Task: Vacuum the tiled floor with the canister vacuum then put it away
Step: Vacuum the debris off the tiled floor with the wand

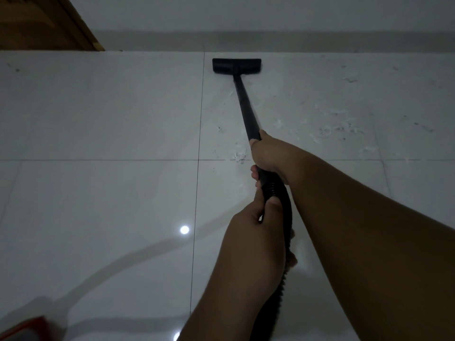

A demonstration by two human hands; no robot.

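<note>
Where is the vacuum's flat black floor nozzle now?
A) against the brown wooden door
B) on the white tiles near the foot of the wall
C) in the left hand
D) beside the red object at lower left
B: the flat black floor nozzle rests on the glossy white floor tiles just before the grey skirting of the wall, apart from the brown wooden door.

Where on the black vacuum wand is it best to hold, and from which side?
Grip the wand at its near, raised end, just ahead of the ribbed hose, coming from above as the right hand does. The thin straight tube slants up toward the person there, so fingers wrap round it.
</note>
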